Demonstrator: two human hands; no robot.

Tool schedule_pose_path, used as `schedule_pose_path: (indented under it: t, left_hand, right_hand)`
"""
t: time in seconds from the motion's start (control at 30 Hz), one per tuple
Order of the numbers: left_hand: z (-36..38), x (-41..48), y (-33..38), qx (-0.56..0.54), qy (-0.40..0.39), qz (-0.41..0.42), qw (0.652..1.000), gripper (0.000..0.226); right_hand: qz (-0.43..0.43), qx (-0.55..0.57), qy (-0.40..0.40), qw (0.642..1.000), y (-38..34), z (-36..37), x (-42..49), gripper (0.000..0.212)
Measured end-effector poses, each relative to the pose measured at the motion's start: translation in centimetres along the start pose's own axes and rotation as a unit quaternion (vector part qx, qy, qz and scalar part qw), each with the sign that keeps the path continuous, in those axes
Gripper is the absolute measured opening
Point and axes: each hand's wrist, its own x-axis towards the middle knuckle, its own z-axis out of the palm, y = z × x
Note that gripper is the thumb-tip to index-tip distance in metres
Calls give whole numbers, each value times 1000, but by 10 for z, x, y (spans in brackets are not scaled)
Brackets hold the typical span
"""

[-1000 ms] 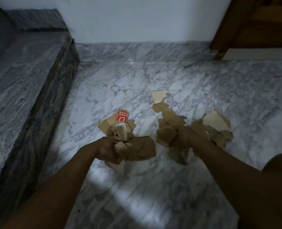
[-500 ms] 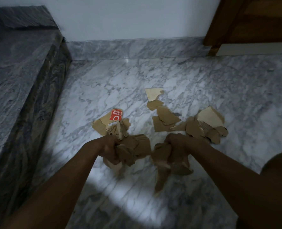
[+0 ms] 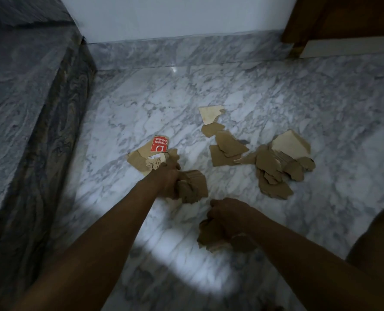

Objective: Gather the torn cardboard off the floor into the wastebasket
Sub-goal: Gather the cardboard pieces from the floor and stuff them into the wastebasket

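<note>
While both arms reached forward over the marble floor [image 3: 141, 104], each hand was closed on torn cardboard. The left hand [image 3: 167, 179] sat near the middle of the view, its fingers [image 3: 175, 191] clamped on a bunch of brown cardboard pieces [image 3: 194, 187] that stuck out to its right. The right hand [image 3: 228, 215] was lower, at about 5 o'clock from the left one, and its fingers were curled together around another crumpled bunch of cardboard [image 3: 211, 236], which hung under the fist just above the floor.

More scraps lay on the floor. Just beyond the left hand, at 11 o'clock from it, was a small group with a red printed piece [image 3: 159, 144] on top of tan ones. At 12 o'clock from the right hand lay a row of pieces, the farthest a pale scrap [image 3: 210, 113]. At 2 o'clock from the right hand was a bigger heap [image 3: 276, 167] with a pale flat piece at its far side.

A dark stone step [image 3: 29, 108] ran along the left side at 9 o'clock. A white wall [image 3: 175, 16] stood at 12 o'clock, and a wooden door frame [image 3: 321, 16] at 1 o'clock. No wastebasket could be seen in the view.
</note>
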Motion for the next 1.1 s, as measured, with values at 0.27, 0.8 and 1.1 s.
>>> schedule_pose_path:
  t: [0.27, 0.8, 1.1]
  left_hand:
    - [8, -17, 13, -41, 88, -12, 995, 62]
    - [30, -105, -87, -373, 88, -139, 913, 63]
    - [-2, -65, -108, -469, 108, -157, 862, 42]
  right_hand:
    - [109, 100, -51, 988, 43, -32, -10, 72]
    - [170, 189, 28, 967, -17, -97, 62, 91]
    - [159, 198, 95, 963, -13, -50, 91, 95]
